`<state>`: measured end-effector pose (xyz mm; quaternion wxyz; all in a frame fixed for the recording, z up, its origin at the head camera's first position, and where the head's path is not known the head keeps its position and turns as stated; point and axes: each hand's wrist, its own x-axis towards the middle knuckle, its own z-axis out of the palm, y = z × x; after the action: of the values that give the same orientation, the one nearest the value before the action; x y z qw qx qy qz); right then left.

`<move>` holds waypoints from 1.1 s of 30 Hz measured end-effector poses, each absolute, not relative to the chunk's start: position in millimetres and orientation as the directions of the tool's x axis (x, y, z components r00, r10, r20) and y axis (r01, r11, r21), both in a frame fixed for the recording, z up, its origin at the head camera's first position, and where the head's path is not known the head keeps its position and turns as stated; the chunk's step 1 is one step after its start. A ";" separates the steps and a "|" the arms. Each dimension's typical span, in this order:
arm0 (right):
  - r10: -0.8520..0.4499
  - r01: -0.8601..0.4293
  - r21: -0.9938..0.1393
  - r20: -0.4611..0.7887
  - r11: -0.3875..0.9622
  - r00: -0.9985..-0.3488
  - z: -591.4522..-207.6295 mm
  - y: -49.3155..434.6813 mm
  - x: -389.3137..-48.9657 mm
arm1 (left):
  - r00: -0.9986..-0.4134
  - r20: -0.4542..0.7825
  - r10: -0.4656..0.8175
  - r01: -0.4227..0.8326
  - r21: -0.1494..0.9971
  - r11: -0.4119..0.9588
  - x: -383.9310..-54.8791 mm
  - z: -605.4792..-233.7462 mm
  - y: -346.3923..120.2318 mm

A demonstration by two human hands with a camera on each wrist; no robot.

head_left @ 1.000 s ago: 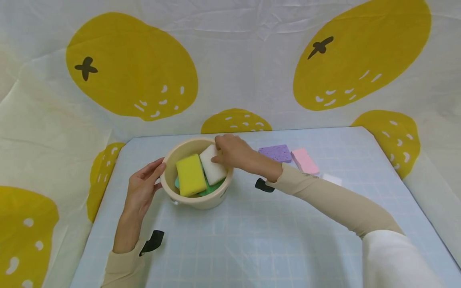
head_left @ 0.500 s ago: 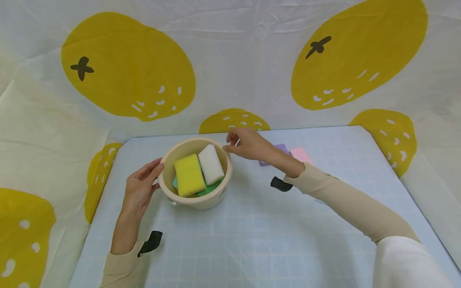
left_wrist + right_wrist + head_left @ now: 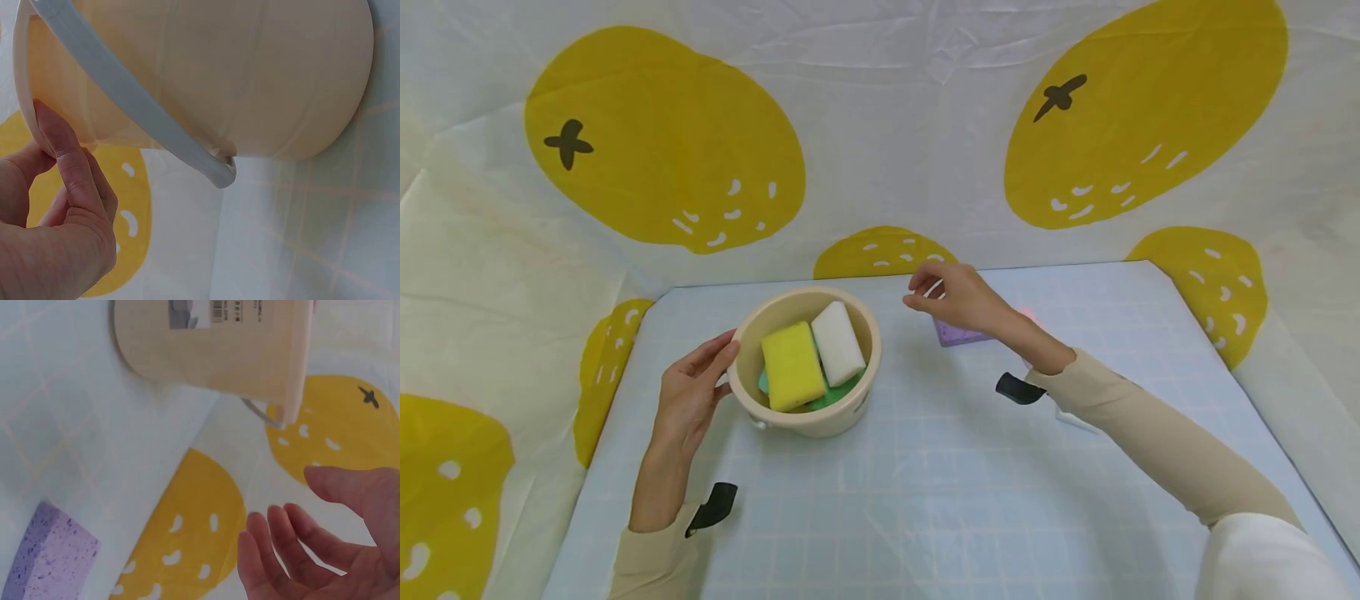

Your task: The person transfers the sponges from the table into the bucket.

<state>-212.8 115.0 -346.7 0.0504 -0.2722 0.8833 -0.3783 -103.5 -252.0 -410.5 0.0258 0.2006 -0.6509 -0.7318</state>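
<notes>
A cream bucket [image 3: 827, 427] stands on the table, with a yellow sponge [image 3: 793, 367] and a white sponge [image 3: 838, 342] lying over green ones [image 3: 837, 393] inside. My left hand [image 3: 688, 400] pinches the bucket's left rim between thumb and fingers; the left wrist view shows the grey handle [image 3: 131, 94] hanging beside it. To the right of the bucket, my right hand [image 3: 958, 296] hovers with nothing in it, fingers loosely bent. Under and behind it lies a purple sponge [image 3: 957, 336], partly covered by the hand.
A pink sponge [image 3: 1028, 315] shows only in part behind my right wrist. The edge of a white piece [image 3: 1075, 419] peeks out under the right sleeve. A pale blue gridded cloth [image 3: 880, 508] covers the table, and a patterned curtain [image 3: 887, 167] rises behind.
My right hand has let go of the white sponge, leaving it in the bucket, and has moved right past the rim toward the purple sponge. The left hand has stayed on the rim.
</notes>
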 end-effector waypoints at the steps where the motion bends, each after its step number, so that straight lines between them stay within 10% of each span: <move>1: -0.510 -0.431 -0.699 0.111 0.571 -0.853 -349.2 118.7 -213.7 | -0.919 -0.258 -0.298 -0.221 0.963 -0.152 -103.4 -410.6 -252.0; 33: -0.231 -0.184 -0.714 0.031 0.675 -0.972 -407.7 233.9 -195.9 | -0.913 -0.274 -0.301 -0.239 0.960 -0.148 -104.3 -408.7 -251.8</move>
<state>-195.9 233.9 -407.7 0.0307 -0.1134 0.9147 -0.3868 -104.3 -251.8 -408.7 0.0213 0.2072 -0.6525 -0.7286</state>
